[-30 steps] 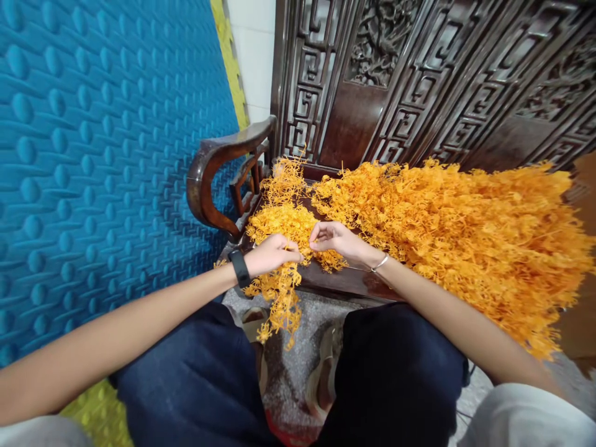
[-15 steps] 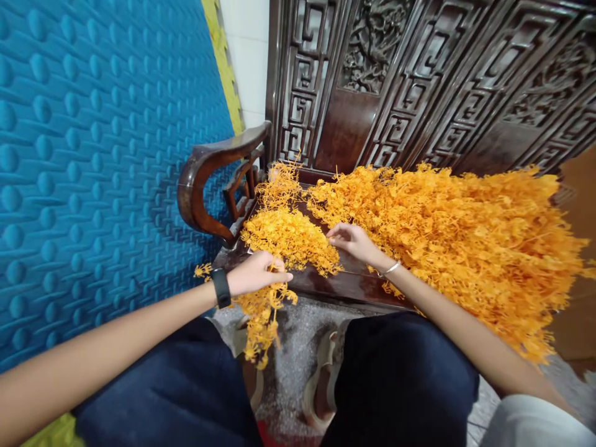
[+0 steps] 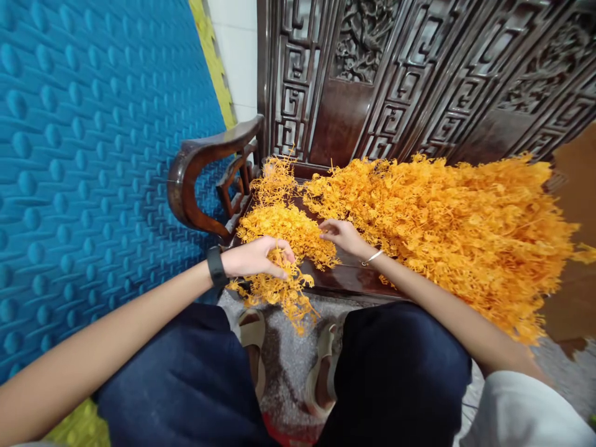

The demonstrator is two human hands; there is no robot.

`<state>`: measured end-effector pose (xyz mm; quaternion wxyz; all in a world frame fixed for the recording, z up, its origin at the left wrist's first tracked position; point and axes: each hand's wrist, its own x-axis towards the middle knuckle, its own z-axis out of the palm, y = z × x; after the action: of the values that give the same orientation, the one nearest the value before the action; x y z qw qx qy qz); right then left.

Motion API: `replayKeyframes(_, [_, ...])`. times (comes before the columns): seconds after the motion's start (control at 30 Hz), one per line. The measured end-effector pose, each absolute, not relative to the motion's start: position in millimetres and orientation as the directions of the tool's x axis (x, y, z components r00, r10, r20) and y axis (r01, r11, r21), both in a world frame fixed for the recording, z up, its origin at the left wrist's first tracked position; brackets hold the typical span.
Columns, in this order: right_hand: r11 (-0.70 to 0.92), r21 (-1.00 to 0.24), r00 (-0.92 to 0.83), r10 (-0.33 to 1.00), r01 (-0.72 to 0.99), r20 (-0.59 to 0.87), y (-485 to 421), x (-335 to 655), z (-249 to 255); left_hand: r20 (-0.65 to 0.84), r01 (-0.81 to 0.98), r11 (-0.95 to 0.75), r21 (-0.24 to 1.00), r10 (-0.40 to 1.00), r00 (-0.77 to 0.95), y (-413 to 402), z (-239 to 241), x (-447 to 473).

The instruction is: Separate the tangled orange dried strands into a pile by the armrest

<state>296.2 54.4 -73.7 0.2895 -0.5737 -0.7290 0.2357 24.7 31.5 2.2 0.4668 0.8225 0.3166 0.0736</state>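
Observation:
My left hand [image 3: 261, 256], with a black band on the wrist, is curled round a bunch of orange artificial flower sprigs [image 3: 293, 298]. The bunch hangs below the fingers, over the bench's front edge. Thumb and fingertips are a little apart, with strands between them. At the right edge of a small heap of yellow-orange sprigs [image 3: 288, 226] is my right hand [image 3: 343, 236], wearing a thin bracelet. Its fingers are bent in a pinch; anything between the tips is too small to make out. Both hands are over the dark wooden bench [image 3: 344, 279].
A large mound of orange sprigs [image 3: 456, 236] covers the bench's right side. A looser clump [image 3: 274, 180] lies by the curved armrest [image 3: 179, 180]. Behind rises a carved backrest [image 3: 342, 121]. Blue foam matting [image 3: 93, 155] is at left, cardboard [image 3: 575, 180] at right.
My left hand has moved slightly up, its fingers spreading somewhat; the hanging bunch has swung up and right. My right hand has shifted slightly left along the small heap.

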Motion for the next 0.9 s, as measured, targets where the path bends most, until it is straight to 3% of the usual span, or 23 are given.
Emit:
replayKeyframes(0.2, [0.213,-0.672,-0.145,0.977,0.709,0.157,52.2,289.4,-64.4,-0.166,0.389,-0.197,0.9,0.67,0.723,28.5,5.9,20.4])
replayKeyframes(0.3, [0.171,-0.757,-0.134,0.985,0.631,0.111,39.5,275.2,-43.6,-0.152,0.352,-0.154,0.923,0.696,0.702,26.5,7.8,19.1])
replayKeyframes(0.43, [0.202,-0.886,-0.42,0.908,0.418,0.008,11.9,249.2,-9.4,-0.109,0.349,-0.142,0.926,0.786,0.608,25.2,10.2,19.3])
replayKeyframes(0.53, [0.381,-0.822,-0.515,0.848,0.423,0.128,-2.9,234.5,4.5,-0.104,0.349,-0.114,0.93,0.83,0.548,26.2,10.0,20.6])
replayKeyframes(0.63, [0.507,-0.723,-0.503,0.826,0.469,0.253,-7.6,227.3,7.5,-0.083,0.351,-0.132,0.927,0.841,0.535,26.3,9.0,22.3])
replayKeyframes(0.77, [0.45,-0.796,-0.407,0.868,0.405,0.283,-8.2,223.3,7.5,-0.002,0.356,-0.284,0.89,0.779,0.627,21.6,9.4,27.6])
replayKeyframes(0.9, [0.436,-0.833,-0.364,0.878,0.341,0.311,-8.2,221.4,8.4,-0.02,0.34,-0.295,0.893,0.729,0.685,16.8,10.2,36.7])
